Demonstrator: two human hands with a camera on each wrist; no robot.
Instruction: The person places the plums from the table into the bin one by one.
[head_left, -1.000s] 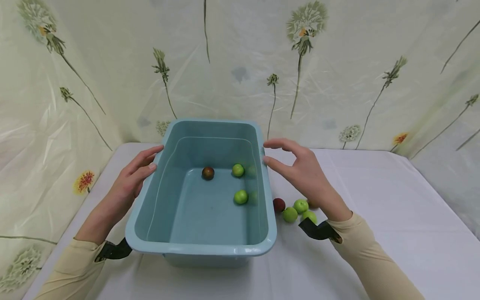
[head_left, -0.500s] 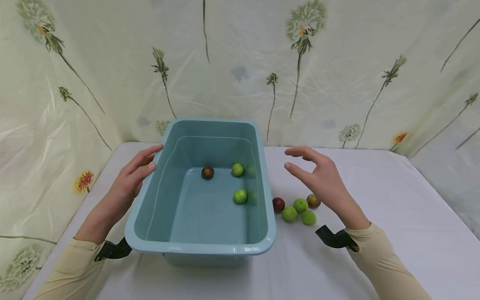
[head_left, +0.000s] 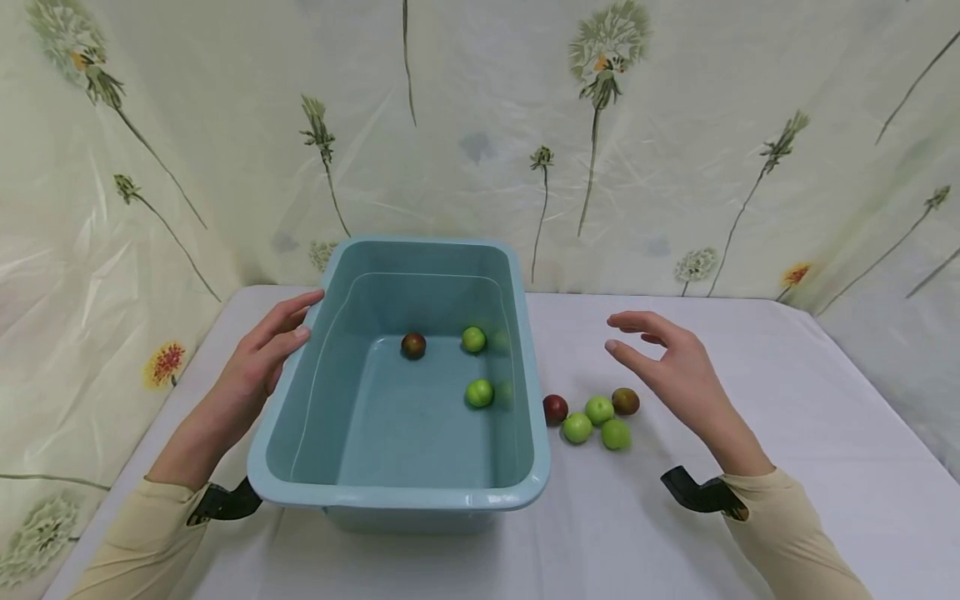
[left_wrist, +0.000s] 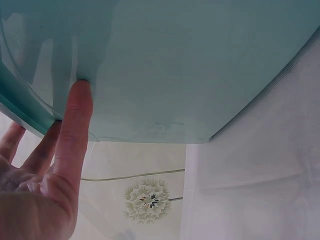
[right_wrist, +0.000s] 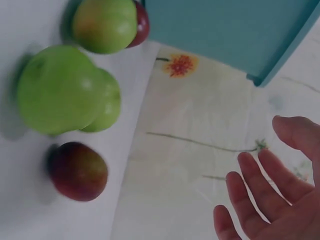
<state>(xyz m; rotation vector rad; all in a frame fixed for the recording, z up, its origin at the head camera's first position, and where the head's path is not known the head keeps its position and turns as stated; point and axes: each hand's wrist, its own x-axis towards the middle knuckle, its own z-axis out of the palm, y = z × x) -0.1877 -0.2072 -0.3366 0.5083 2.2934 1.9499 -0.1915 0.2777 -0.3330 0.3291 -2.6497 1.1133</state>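
Note:
A pale blue plastic tub [head_left: 400,497] stands on the table, holding two green plum-like fruits [head_left: 480,392] and a dark red one [head_left: 413,345]. My left hand [head_left: 251,367] touches the tub's left side. In the left wrist view the thumb [left_wrist: 75,130] lies straight against the outer wall, with fingertips up at the rim. To the right of the tub my right hand [head_left: 678,375] hovers with nothing in it, thumb and fingers apart. Below and left of that hand lie several green fruits [head_left: 577,427], a dark red fruit [head_left: 555,409] and a reddish-brown one [head_left: 626,401].
A white cloth [head_left: 765,400] covers the table. Behind it hangs a sheet printed with dandelions [head_left: 609,58], which also comes round at both sides. The loose fruits sit close beside the tub's right wall.
My right hand has drawn away from the tub's right rim, moving right and slightly down, uncovering the reddish-brown fruit. The left hand has stayed at the tub's left side.

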